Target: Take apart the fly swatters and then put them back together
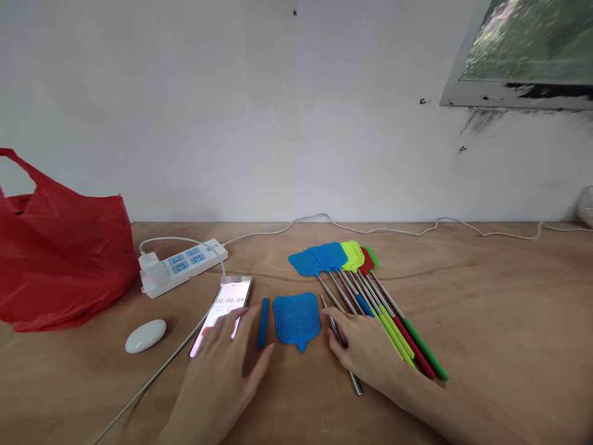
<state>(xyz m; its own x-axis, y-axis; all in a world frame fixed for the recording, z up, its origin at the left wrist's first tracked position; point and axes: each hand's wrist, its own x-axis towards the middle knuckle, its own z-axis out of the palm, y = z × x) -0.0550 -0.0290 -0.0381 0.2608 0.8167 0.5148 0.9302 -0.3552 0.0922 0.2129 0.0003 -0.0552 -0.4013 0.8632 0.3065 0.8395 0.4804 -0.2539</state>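
Note:
My left hand (227,364) rests with fingers apart over the lower part of a phone (227,301) showing a timer. Just right of its fingertips lies a blue handle sleeve (264,322). A detached blue fly swatter head (297,316) lies flat between my hands. My right hand (361,343) reaches across a loose metal rod (356,384), its thumb and forefinger apart and the rod passing beneath. Whether the fingers touch the rod is unclear. Beyond that hand, several fly swatters lie fanned out, with blue heads (328,254), yellow-green (353,255), red (366,262) and green.
A white power strip (189,266) with a plugged-in charger stands at the back left, its cable running along the wall. A charging cord (162,369) crosses the table (500,321). A white oval object (146,336) lies near a red plastic bag (69,259).

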